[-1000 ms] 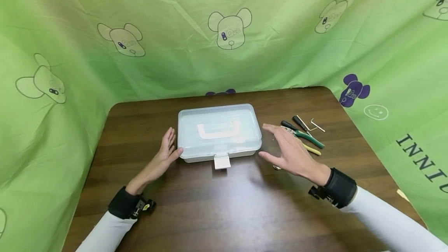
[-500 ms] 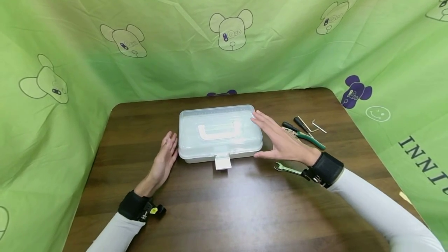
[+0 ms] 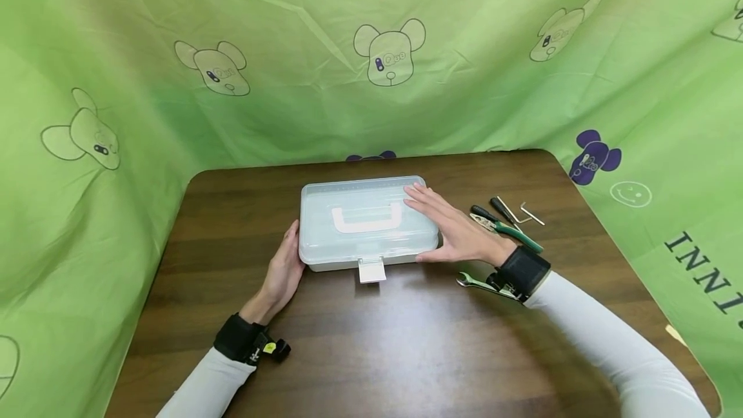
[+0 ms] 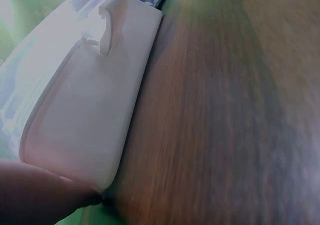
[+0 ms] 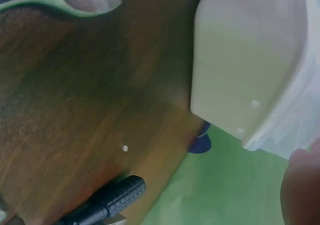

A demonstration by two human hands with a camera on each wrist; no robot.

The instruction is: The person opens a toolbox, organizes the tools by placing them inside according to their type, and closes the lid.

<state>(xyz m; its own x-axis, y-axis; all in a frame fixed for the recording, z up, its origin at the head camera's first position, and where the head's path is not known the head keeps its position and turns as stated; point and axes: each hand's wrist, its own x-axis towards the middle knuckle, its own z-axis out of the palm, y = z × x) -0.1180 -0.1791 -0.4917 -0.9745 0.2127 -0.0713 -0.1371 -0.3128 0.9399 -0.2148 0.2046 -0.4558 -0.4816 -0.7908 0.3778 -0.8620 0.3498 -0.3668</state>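
A plastic box (image 3: 371, 263) with a translucent lid (image 3: 360, 199) and a white handle (image 3: 367, 227) lies in the head view, lid down on the base. Its front latch (image 3: 372, 271) sticks out, unfastened. Along the box's left side, my left hand (image 3: 282, 273) presses with its fingers straight; in the left wrist view, a digit (image 4: 40, 192) touches the near corner. My right hand (image 3: 458, 231) spreads over the right end, fingertips on or just above the lid and thumb at the front right corner. A fingertip (image 5: 302, 185) shows beside the lid in the right wrist view.
Right of the box lie green-handled pliers (image 3: 511, 233), black-handled screwdrivers (image 3: 500, 207) and hex keys (image 3: 532, 213). An open-end wrench (image 3: 477, 282) lies partly under my right wrist. A green printed cloth (image 3: 290, 82) hangs around the brown table (image 3: 360, 353).
My right hand has moved left from beside the box onto its right end. The left hand has come in against the left side. The wrench has come into fuller view.
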